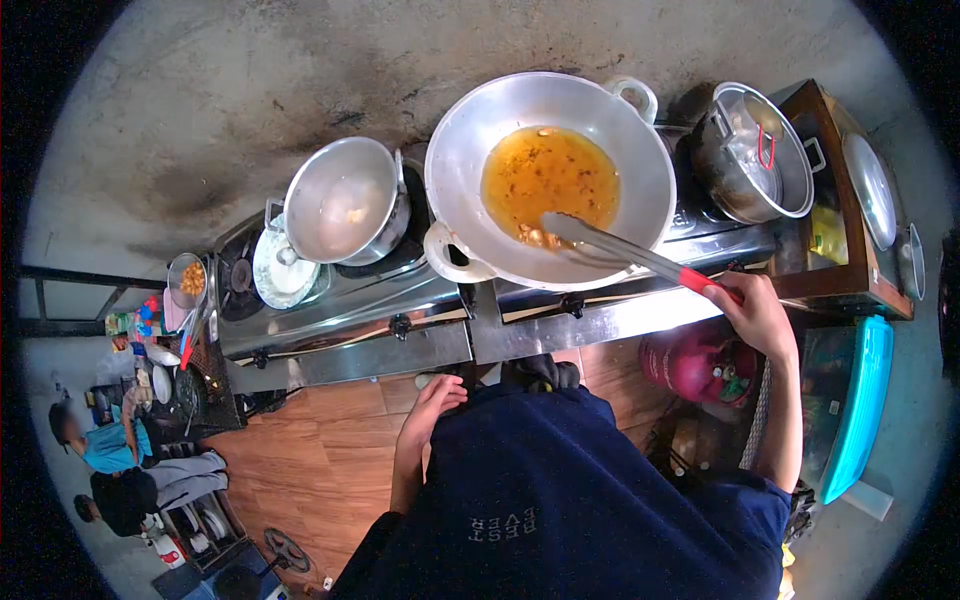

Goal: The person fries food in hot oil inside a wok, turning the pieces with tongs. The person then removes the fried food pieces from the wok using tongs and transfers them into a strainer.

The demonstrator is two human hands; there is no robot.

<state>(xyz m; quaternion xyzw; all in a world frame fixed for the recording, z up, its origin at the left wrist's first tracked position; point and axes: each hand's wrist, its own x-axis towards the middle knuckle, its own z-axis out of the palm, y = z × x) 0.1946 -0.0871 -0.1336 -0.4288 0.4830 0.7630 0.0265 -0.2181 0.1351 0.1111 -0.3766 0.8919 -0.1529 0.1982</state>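
My right hand (pixel 755 315) is closed around the red handle of metal tongs (pixel 630 252). The tongs reach over the near rim of a large two-handled wok (pixel 455 150), tips down at the edge of the orange-brown oil (pixel 555 175). A few browned pieces of food (pixel 538 238) lie by those tips; whether they are gripped I cannot tell. Dark bits float in the oil. My left hand (pixel 432 408) hangs in front of the stove's edge with fingers loosely extended, holding nothing.
Left of the wok stand a pot (pixel 345 190) of cloudy liquid and a lid (pixel 285 268). At right are another pot (pixel 750 160) and a wooden cabinet (pixel 850 190). A red gas cylinder (pixel 690 360) stands below. Two people (pixel 115 445) are at far left, near a strainer (pixel 187 280) of food.
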